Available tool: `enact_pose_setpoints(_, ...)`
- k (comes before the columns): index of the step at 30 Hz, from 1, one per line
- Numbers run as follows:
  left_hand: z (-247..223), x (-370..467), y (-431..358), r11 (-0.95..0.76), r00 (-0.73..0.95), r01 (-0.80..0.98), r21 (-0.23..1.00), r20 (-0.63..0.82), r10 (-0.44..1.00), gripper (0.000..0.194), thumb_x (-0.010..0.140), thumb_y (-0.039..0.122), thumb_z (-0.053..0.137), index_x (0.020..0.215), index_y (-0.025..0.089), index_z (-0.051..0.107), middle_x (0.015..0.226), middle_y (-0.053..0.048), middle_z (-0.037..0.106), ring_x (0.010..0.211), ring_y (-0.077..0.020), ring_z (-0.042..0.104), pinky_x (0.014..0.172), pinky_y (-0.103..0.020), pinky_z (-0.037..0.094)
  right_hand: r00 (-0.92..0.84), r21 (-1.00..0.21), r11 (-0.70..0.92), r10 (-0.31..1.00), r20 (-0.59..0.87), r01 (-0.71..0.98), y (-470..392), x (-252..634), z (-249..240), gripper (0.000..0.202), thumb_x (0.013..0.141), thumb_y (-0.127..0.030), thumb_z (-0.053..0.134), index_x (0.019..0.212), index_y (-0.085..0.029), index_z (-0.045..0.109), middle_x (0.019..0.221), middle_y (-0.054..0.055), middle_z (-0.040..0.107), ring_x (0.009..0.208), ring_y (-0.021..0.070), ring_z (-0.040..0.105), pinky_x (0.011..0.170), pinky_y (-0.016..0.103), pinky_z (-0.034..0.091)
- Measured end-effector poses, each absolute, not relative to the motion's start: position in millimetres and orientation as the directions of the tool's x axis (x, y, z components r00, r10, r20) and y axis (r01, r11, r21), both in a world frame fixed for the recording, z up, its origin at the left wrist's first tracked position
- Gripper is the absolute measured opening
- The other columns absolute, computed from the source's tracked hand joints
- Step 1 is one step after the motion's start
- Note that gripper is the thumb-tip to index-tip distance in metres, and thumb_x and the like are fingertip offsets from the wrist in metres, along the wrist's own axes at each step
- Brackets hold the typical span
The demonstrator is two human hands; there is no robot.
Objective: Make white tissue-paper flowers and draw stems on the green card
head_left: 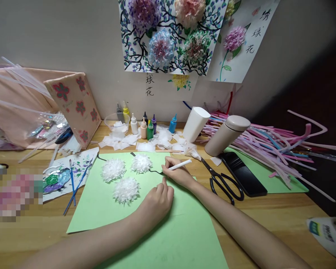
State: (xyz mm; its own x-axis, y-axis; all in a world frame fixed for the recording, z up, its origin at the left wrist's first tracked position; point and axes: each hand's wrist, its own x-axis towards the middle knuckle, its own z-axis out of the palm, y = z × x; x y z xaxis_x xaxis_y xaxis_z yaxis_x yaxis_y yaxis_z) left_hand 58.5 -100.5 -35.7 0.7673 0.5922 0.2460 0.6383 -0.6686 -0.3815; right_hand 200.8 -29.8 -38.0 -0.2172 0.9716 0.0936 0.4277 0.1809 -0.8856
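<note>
My right hand (177,171) grips a white marker (180,164) on the light green paper (182,231). The marker's tip is hidden by my fingers. A thin dark line (156,172) runs from a white fluffy paper flower (141,163) to my fingers. My left hand (159,196) rests on the paper just below, its index finger pointing toward the marker and the other fingers curled, nothing visible in it. Two more white flowers, one at the left (113,170) and one lower down (126,191), lie on the sheet. Another dark stroke (101,158) marks its upper left.
Black-handled scissors (222,181), a phone (243,173) and a tumbler (226,135) are at the right, before a pile of pipe cleaners (274,145). Paint bottles (150,130) and paper scraps (123,140) line the back. Paintbrushes (72,183) lie left; tape (329,237) sits far right.
</note>
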Motion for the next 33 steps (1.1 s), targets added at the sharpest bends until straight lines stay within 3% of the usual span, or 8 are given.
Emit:
enact_pose_setpoints(7,-33.1,57.9,-101.4,-0.679,0.772,0.632,-0.373,0.23,0.593,0.014,0.08,0.002,0.04,0.082,0.013,0.048,0.078,-0.008,0.061,0.062,-0.0152,0.051,0.047,-0.025,0.034,-0.213,-0.9,0.14,0.976,0.054,0.413,-30.7,199.4,-36.7,0.023,0.075,-0.028,0.052,0.059,-0.02,0.038,0.052,-0.006,0.037,0.051,0.0106,0.034,0.048,0.023,0.025)
enact_pose_setpoints(22,-33.6,57.6,-100.7,-0.676,0.776,0.628,-0.387,0.238,0.584,0.011,0.08,0.004,0.041,0.081,0.013,0.048,0.096,-0.015,0.063,0.062,-0.0148,0.052,0.047,-0.025,0.035,-0.2,-0.881,0.167,0.976,0.084,0.443,-29.4,201.0,-37.3,0.021,0.073,-0.022,0.049,0.058,-0.02,0.034,0.055,-0.006,0.035,0.052,0.0107,0.034,0.049,0.023,0.025)
enact_pose_setpoints(33,-33.8,57.9,-100.3,-0.679,0.771,0.636,-0.368,0.25,0.586,0.013,0.08,0.002,0.042,0.083,0.012,0.049,0.078,-0.008,0.062,0.061,-0.0149,0.051,0.047,-0.024,0.034,-0.192,-0.89,0.169,0.977,0.094,0.424,-29.2,201.4,-39.5,0.019,0.072,-0.022,0.05,0.058,-0.02,0.037,0.053,-0.006,0.037,0.052,0.0109,0.035,0.049,0.023,0.026)
